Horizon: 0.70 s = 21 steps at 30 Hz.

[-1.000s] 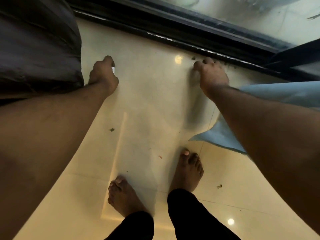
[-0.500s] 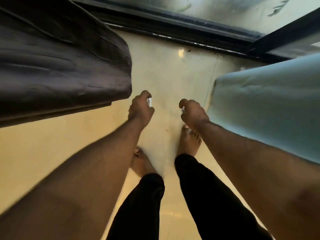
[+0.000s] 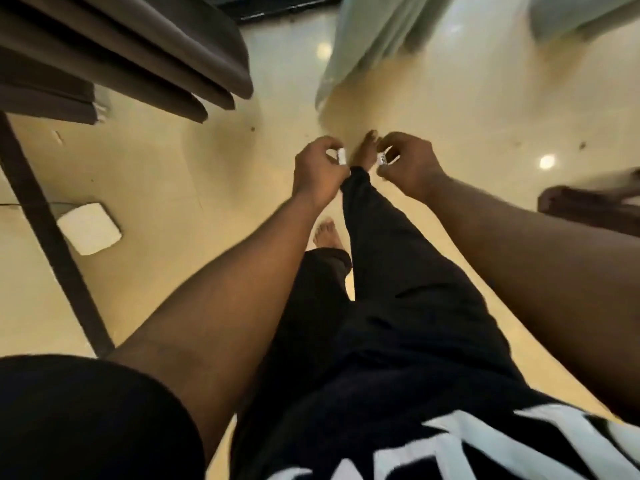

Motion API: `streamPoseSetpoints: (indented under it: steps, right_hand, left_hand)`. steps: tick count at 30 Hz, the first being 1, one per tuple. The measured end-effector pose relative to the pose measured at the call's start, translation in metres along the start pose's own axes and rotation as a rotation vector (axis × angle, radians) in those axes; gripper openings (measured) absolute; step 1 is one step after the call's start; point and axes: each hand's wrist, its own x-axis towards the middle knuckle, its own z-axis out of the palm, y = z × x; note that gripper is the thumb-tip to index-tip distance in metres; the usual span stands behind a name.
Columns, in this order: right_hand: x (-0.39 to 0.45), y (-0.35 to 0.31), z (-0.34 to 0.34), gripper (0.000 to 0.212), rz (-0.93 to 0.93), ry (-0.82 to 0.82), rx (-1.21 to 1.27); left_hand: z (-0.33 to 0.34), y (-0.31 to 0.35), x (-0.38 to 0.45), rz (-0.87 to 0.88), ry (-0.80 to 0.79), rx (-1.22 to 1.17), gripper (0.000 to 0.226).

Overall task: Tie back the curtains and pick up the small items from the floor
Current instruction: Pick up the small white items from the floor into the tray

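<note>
the left hand is curled, its fingertips pinching a small white item that pokes out at the top of the fist. the right hand is curled the same way and pinches a second small white piece with dark marks on it, too blurred to read. both hands hang in the air above the floor, close together but not touching, with the forward bare foot showing between them and the other bare foot further back under the left forearm. the legs are in black trousers, and a dark top with white lettering fills the bottom edge. outward from there, the pale glossy floor carries a few small dark specks, one near the dark curtain and one far right. the dark brown curtain hangs in heavy folds at upper left, its hem clear of the floor, and the pale green curtain hangs at upper centre, its lower edge blurred; whether either is tied i cannot tell. a dark furniture leg slants down the left side, and just beside it a white square object lies flat on the floor. nothing in sight serves as a container, and the two small items are held only in the fingers.
</note>
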Motion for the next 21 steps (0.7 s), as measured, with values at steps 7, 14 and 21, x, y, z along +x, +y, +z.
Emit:
streamPoseSetpoints:
  steps: [7, 14, 21]
  right_hand:
    - [-0.164, 0.105, -0.011, 0.031, 0.202, 0.175, 0.355]
    - [-0.279, 0.241, -0.039, 0.030, 0.360, 0.355, 0.831]
    - [-0.379, 0.396, -0.094, 0.031, 0.474, 0.673, 0.997]
  left_hand:
    - [0.083, 0.016, -0.130, 0.133, -0.246, 0.222, 0.050]
    - [0.222, 0.059, -0.227, 0.294, -0.486, 0.479, 0.053]
    - [0.392, 0.102, -0.319, 0.388, -0.573, 0.608, 0.048]
